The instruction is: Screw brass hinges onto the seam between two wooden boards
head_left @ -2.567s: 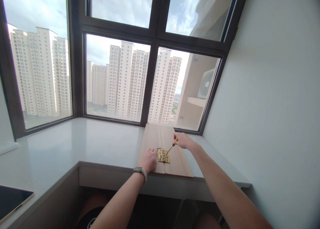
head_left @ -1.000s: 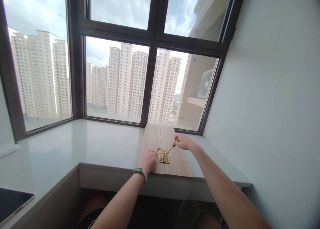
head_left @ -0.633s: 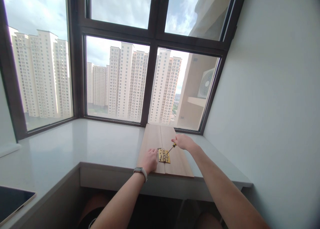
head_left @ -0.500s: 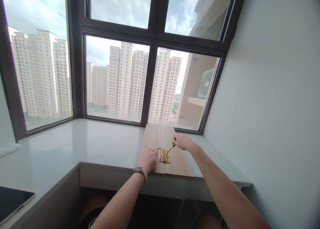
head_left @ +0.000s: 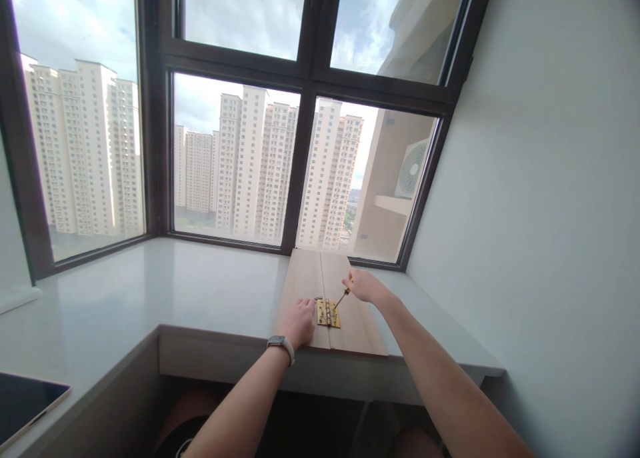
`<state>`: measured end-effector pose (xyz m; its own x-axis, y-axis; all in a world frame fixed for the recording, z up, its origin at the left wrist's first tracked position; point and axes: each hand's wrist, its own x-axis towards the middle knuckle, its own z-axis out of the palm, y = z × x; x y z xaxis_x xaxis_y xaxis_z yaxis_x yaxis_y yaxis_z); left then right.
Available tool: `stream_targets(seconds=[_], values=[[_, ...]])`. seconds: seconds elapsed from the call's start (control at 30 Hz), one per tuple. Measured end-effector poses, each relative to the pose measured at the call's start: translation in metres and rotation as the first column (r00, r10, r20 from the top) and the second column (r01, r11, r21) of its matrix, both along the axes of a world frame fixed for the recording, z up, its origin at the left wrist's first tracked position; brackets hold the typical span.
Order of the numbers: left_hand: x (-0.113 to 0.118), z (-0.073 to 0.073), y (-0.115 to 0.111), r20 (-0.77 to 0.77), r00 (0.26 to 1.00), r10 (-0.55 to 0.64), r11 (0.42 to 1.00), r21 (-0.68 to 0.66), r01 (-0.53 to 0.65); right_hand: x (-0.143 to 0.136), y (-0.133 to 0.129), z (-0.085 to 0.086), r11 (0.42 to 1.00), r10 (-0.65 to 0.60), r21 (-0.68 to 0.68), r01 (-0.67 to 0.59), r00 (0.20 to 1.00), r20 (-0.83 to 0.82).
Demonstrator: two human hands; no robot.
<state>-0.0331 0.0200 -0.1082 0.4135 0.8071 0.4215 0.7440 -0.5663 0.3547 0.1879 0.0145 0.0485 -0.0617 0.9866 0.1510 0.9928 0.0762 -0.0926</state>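
A brass-coloured hinge (head_left: pixel 329 314) lies flat across the seam between two pale wooden boards (head_left: pixel 357 331). Several small dark screws (head_left: pixel 323 316) appear on its leaves. My right hand (head_left: pixel 364 285) is closed round the handle of a screwdriver (head_left: pixel 342 299), whose shaft slants down left to the hinge's right leaf. Beside the hinge, on the left board, rests my left hand (head_left: pixel 299 323) with bent fingers held together; what they hold, if anything, is hidden. A small dark piece (head_left: pixel 319 298) sits at its fingertips. A watch (head_left: pixel 281 344) circles my left wrist.
The boards lie on a white windowsill counter (head_left: pixel 215 285), reaching from its front edge to the dark window frame (head_left: pixel 225 239). A flat dark-screened device (head_left: pixel 30 405) is at the lower left. A white wall (head_left: pixel 540 211) rises on the right.
My right hand and the screwdriver handle have shifted very slightly, with the tip still at the hinge's right leaf. My left hand stays in place.
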Motion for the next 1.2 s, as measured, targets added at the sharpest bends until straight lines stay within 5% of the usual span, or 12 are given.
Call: stream_targets(seconds=[0.3, 0.57, 0.9, 1.2], values=[[-0.001, 0.004, -0.004, -0.013, 1.000, 0.011, 1.000, -0.020, -0.011, 0.005, 0.002, 0.005, 0.993, 0.102, -0.062, -0.105, 0.994, -0.046], [0.000, 0.006, -0.005, -0.016, 1.000, 0.015, 0.999, -0.037, -0.015, 0.002, -0.001, 0.000, 0.999, -0.043, 0.009, 0.044, 0.998, -0.044], [-0.001, 0.011, -0.009, -0.027, 1.000, 0.003, 0.998, -0.056, -0.004, 0.003, -0.003, 0.006, 0.994, 0.081, -0.061, -0.086, 0.993, -0.085], [0.000, 0.008, -0.007, -0.009, 1.000, 0.010, 0.999, -0.046, -0.011, 0.001, -0.004, 0.000, 0.999, -0.035, 0.007, 0.035, 0.998, -0.050]])
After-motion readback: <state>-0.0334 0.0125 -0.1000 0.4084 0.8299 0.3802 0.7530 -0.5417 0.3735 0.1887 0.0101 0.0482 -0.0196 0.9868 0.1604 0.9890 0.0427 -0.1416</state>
